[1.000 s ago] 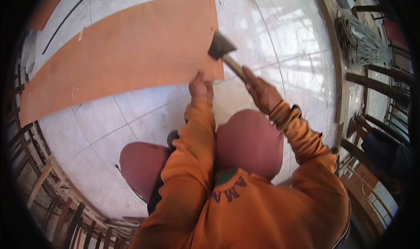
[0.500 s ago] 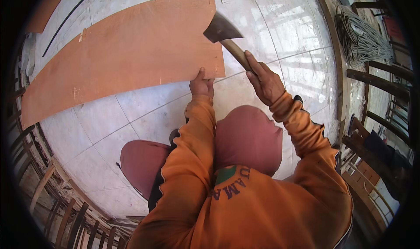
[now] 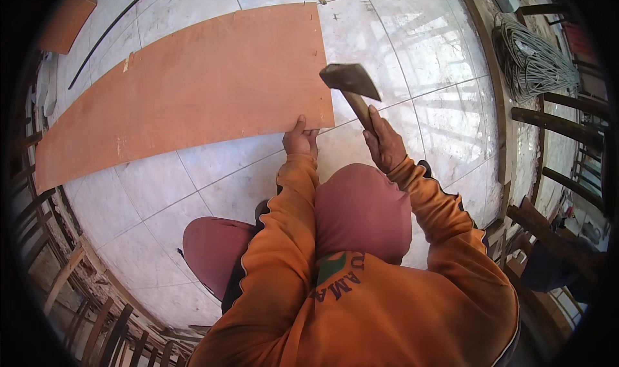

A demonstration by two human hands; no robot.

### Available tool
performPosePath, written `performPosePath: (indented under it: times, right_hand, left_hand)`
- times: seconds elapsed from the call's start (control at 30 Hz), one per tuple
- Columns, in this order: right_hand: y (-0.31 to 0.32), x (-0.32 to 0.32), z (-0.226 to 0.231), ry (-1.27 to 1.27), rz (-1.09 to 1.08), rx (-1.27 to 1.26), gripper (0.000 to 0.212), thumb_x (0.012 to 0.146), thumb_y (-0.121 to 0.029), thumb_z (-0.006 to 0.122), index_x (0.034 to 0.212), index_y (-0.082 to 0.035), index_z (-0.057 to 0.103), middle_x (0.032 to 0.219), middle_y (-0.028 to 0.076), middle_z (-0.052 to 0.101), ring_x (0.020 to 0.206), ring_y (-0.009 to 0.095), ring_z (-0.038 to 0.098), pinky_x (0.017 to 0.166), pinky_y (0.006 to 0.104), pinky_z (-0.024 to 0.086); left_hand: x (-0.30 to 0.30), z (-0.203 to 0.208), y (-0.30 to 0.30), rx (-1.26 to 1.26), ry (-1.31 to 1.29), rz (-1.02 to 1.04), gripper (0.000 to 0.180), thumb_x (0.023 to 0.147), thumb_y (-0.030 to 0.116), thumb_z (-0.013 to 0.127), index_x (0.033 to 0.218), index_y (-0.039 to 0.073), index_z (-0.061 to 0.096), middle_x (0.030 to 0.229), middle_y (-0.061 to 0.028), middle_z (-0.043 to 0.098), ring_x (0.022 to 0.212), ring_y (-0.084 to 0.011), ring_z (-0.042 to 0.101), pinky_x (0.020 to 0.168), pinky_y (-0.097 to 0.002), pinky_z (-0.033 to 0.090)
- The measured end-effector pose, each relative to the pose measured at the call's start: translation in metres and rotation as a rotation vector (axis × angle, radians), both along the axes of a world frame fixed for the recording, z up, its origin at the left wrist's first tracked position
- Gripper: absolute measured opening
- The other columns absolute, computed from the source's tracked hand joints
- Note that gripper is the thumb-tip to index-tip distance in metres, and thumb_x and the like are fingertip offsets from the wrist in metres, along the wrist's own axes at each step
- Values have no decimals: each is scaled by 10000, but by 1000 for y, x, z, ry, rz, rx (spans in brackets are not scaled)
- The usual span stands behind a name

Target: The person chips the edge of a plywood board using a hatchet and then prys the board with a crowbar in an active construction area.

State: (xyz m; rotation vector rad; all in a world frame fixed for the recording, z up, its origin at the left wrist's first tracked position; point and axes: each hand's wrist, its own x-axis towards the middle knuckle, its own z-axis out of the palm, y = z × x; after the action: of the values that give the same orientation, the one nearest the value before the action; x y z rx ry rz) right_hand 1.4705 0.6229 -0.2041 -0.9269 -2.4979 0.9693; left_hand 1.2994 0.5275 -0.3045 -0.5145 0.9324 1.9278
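The wooden-handled dark steel hatchet (image 3: 351,86) has swung down toward four o'clock, head-heavy in the clenched right hand (image 3: 385,142), while the left hand (image 3: 300,137) pinches the thin, floppy orange plywood sheet (image 3: 193,89) at its near corner.

left hand (image 3: 300,138) down, right hand (image 3: 385,141) clenched

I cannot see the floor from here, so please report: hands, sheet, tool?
Left hand on plywood sheet near edge. Right hand grips hatchet, head raised above sheet corner. Nothing between them.
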Motion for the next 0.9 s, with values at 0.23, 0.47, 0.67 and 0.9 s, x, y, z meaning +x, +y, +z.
performPosePath:
  times: [0.23, 0.47, 0.67, 0.9]
  right_hand:
    - [5, 18, -27, -242, -7, -139, 557, 956, -238, 493, 1471, -194, 287, 886, 229, 595, 803, 424, 610, 719, 475, 490]
    - [78, -55, 12, 83, -96, 106, 529, 960, -224, 495, 1451, -135, 318, 862, 207, 586, 778, 400, 580, 699, 452, 457]
    - [100, -76, -22, -470, -49, -72, 552, 976, -292, 427, 1483, -206, 225, 1027, 247, 625, 920, 416, 615, 810, 472, 481]
    - [99, -85, 42, -231, -23, -113, 558, 971, -278, 450, 1476, -146, 254, 977, 287, 623, 898, 432, 616, 801, 468, 471]
  left_hand:
    - [13, -10, 22, 1, -68, 100, 488, 894, 129, 601, 1328, 9, 415, 1314, -135, 496, 1220, -293, 481, 1070, -456, 367]
    - [14, -20, 23, 182, -74, 48, 420, 906, 96, 561, 1303, 40, 437, 1282, -128, 524, 1184, -306, 518, 1002, -487, 446]
    - [20, -33, 27, 105, -131, 53, 402, 924, 47, 503, 1317, 32, 421, 1280, -139, 522, 1194, -323, 512, 999, -507, 446]
    - [10, -27, 19, 48, -40, 115, 411, 914, 15, 514, 1315, 42, 428, 1284, -135, 517, 1189, -318, 514, 996, -510, 445]
